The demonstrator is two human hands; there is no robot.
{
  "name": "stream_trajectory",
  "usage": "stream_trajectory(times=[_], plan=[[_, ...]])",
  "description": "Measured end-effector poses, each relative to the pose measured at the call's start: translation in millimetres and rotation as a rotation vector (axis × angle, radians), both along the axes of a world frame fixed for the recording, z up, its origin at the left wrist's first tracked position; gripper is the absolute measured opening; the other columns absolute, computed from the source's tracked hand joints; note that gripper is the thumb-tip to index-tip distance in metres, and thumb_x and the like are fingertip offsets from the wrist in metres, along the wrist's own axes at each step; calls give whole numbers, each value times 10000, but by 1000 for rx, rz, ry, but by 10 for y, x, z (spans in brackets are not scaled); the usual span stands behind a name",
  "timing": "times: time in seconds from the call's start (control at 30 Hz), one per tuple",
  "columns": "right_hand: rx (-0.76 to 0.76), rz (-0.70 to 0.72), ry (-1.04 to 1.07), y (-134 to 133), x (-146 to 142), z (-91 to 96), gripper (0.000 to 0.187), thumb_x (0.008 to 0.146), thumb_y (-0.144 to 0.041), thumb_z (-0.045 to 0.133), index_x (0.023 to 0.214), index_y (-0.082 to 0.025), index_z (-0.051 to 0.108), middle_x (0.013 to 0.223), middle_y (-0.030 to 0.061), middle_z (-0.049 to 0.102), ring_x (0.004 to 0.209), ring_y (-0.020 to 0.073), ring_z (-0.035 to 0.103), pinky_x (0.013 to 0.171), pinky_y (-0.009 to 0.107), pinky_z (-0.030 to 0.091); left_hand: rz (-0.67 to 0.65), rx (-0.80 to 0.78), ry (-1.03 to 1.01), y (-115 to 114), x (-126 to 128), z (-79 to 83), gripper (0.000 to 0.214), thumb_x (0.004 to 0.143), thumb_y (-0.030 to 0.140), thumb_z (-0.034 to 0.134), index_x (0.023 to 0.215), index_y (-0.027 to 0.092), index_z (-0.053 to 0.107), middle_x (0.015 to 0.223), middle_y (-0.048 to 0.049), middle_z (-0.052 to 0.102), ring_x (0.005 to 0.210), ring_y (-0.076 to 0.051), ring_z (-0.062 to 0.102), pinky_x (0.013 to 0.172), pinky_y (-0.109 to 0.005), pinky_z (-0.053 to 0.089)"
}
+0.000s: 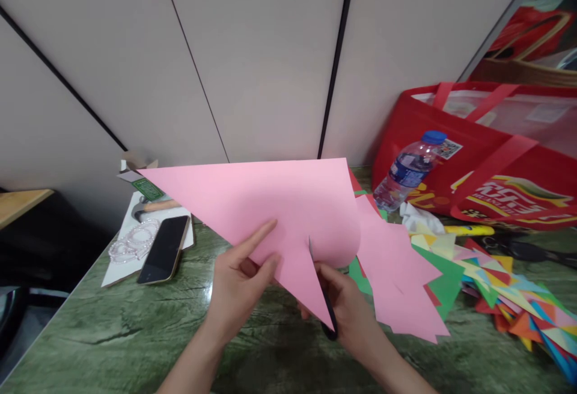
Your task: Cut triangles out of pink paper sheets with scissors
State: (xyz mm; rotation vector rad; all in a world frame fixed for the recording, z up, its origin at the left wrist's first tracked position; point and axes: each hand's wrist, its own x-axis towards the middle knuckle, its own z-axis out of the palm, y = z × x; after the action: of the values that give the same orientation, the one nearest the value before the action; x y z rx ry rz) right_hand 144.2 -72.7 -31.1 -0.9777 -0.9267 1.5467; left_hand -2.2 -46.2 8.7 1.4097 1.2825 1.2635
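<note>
A large sheet of pink paper (252,192) is held up over the table, its left end tapering to a point. My left hand (243,280) pinches its lower edge, with the index finger and thumb lying on the near face. Around the black handles of a pair of scissors (330,316) my right hand (345,298) is closed. One blade tip shows through a slit in the paper, right of my left hand; the rest of the blades is mostly hidden. The paper's right part curls away beside the cut.
Cut pink sheets (396,267) lie over green and red paper on the right, near folded colourful paper pieces (518,292). Behind them are a plastic bottle (408,168) and a red bag (491,153). On the left are a phone (164,249), a hammer (157,206) and beaded strings (135,240).
</note>
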Motion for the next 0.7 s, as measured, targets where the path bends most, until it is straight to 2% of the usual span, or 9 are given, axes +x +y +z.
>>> stream_trajectory(times=[0.13,0.3,0.5,0.63,0.7], plan=[[-3,-10,-16,1,2,0,217,582,-327,748,674,-190,607,459,-42,565,428,109,466,435,229,346,1,-3,-6,-3,4,-2,447,701,240,693,1145,265,657,698,0,697,420,-96,504,377,-223,479],[-55,-7,37,-10,-3,-26,243,575,-345,761,698,-180,633,481,-39,573,420,105,488,412,216,377,1,10,-2,-6,0,-2,453,706,246,692,1157,250,651,712,-10,697,472,-123,556,380,-226,485],[-163,-9,98,-11,-2,-4,325,574,-464,742,701,-176,661,479,-42,552,362,98,478,343,207,380,-26,14,34,-1,-36,-45,479,726,244,680,1202,224,618,662,1,685,460,-116,565,369,-207,476],[-181,2,87,-19,7,18,295,565,-457,742,630,-187,641,438,-40,541,325,95,458,324,208,366,-25,32,25,-5,-26,-51,505,730,231,674,1228,234,593,813,-22,720,546,-140,620,429,-228,531],[-167,4,72,-23,10,23,255,566,-417,745,623,-191,641,439,-40,545,328,97,466,328,205,363,-29,52,9,-3,-23,-45,523,733,220,674,1245,256,573,948,-31,721,652,-153,656,513,-239,568]])
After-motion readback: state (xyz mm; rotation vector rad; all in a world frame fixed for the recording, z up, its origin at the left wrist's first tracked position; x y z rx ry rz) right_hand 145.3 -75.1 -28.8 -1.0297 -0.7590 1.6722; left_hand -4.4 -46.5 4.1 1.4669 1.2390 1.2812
